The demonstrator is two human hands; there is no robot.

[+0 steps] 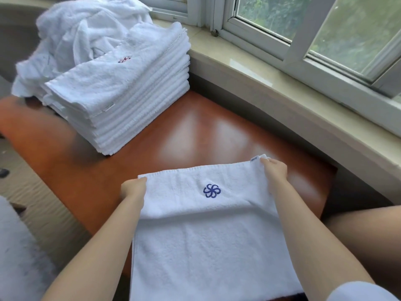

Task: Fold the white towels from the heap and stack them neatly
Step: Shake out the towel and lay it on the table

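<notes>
We note a white towel (206, 231) with blue flower emblem (211, 190), flat on the tabletop (130, 168). Left hand (133, 189) and right hand (274, 171) fingers pinch its far corners. Folded stack (121, 92) beside the heap (86, 33).

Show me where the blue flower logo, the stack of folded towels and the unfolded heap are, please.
blue flower logo (212, 190): head view, centre of the embroidered flower.
stack of folded towels (121, 83): head view, top towel's flat face.
unfolded heap (86, 29): head view, crumpled middle, behind the stack.
</notes>
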